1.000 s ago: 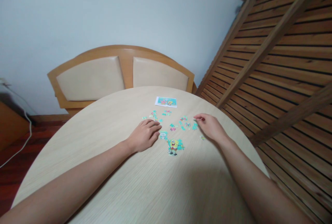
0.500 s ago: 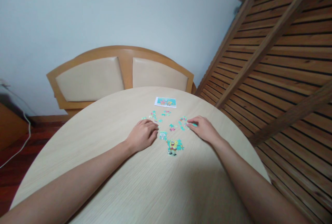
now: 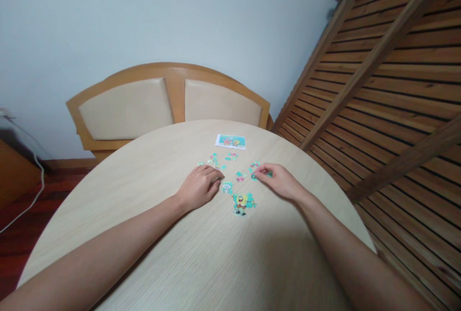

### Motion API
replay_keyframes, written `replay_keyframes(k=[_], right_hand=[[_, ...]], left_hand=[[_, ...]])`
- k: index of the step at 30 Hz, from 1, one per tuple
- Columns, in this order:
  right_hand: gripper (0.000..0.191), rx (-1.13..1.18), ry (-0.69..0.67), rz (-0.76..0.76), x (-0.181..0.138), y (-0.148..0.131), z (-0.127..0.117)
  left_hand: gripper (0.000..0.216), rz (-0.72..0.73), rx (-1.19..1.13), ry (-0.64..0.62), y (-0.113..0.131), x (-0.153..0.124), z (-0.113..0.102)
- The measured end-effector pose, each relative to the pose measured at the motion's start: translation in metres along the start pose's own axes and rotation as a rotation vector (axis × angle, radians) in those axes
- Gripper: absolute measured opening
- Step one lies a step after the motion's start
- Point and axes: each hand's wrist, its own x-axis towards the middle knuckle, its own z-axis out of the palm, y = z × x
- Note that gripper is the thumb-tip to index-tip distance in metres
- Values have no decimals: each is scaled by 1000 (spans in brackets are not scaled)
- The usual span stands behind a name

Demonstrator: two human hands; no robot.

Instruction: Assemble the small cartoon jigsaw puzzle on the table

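Note:
My right hand [image 3: 278,180] pinches a small dark-and-teal jigsaw piece [image 3: 253,175] between thumb and fingertips, low over the table at the right of the loose pieces. My left hand [image 3: 200,186] rests palm down on the table, fingers loosely extended and holding nothing visible. Right of its thumb lies a square puzzle section [image 3: 227,187] with a pale character's head. Just below that, a larger joined section [image 3: 244,203] shows a yellow square cartoon character on teal. Between my hands sits a pink-and-teal piece [image 3: 240,176]. Some pieces are partly hidden behind my fingers.
A picture sheet [image 3: 231,141] lies at the far side of the round, light wooden table [image 3: 173,263]. More loose pieces [image 3: 231,156] are scattered nearer. Beyond the table stands a padded headboard [image 3: 126,109]; a slatted wooden frame [image 3: 382,85] leans at the right.
My right hand has moved slightly left and its fingertips have closed on a jigsaw piece. My left hand stays nearly where it was on the table.

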Motion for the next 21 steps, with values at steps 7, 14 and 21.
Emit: replay_keyframes(k=[7,14,21], right_hand=[[12,92,-63,-86,-8,-46,42],[9,96,-93,-142,-10,-53,54],[9,119,-97,-142,-9,-51,55]], left_hand=[[23,96,-90,-30,5,2,-6],[18,-29,-281,0,17,0,-3],[16,-125,-414,-4,20,-1,3]])
